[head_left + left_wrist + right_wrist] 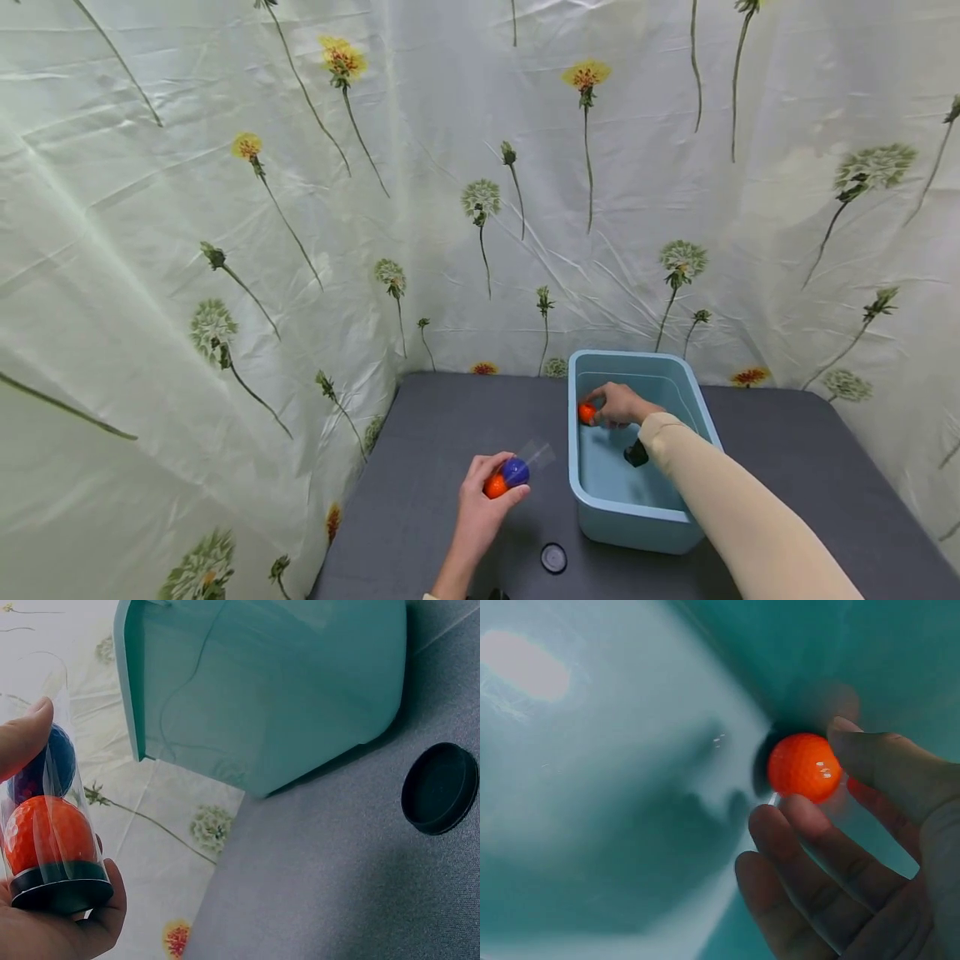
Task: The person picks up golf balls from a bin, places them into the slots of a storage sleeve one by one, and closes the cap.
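Note:
My left hand (pixel 480 504) grips a clear plastic tube (pixel 537 455) left of the light-blue bin (pixel 633 533). In the left wrist view, a blue golf ball (pixel 61 761) sits above an orange one (pixel 51 832), over the tube's black end cap (pixel 64 895). The thumb lies across the tube, fingers behind its base. Inside the bin, my right hand (pixel 622 406) curls its thumb and fingertips around another orange golf ball (pixel 804 766). That ball lies in the corner where floor meets wall, with fingertips right at its edges. A round black cap (pixel 553 557) lies on the table between the hands.
The bin stands on a dark grey table (pixel 442 417), its walls rising around my right hand. A small black object (pixel 636 452) shows beside the right wrist. A white curtain (pixel 450 250) with dandelion prints hangs behind the table and along its left side.

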### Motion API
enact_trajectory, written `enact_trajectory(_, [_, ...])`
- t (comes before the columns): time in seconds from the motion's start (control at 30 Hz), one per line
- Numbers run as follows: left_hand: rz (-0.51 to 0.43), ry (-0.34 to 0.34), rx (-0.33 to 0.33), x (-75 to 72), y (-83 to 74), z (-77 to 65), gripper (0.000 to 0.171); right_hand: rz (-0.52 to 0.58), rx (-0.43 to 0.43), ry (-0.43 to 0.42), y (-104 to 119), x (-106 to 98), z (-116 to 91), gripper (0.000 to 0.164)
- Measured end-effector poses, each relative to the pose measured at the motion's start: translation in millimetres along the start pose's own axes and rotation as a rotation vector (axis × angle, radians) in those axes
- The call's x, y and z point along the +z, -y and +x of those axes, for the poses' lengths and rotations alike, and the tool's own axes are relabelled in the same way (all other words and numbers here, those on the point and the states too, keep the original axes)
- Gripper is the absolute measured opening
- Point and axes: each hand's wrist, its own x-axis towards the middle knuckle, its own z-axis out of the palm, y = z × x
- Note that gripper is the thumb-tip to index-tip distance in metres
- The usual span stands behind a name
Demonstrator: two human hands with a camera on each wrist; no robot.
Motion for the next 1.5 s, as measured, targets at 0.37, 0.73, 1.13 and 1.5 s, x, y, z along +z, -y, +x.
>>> enact_trajectory(0.37, [-0.001,0.007,0.017,-0.3,-0.8,-6.2,0.042,-0.059,0.051,-0.037,-5.1,8.1,-1.4,0.043])
enact_trajectory(0.73, [0.019,0.019,0.018,2.7,-3.4,-12.3,0.044,-0.123,0.089,-0.002,-21.0,17.9,-9.4,0.038])
enact_trajectory(1.13, [-0.005,0.035,-0.008,0.9,-7.0,-16.3,0.044,-0.227,-0.004,0.036,-2.4,-4.5,-31.6,0.032])
enact_trajectory(1.5, [0.003,0.034,0.008,0.8,-9.0,-17.4,0.044,-0.347,-0.225,-0.025,23.3,-29.5,-53.3,0.034])
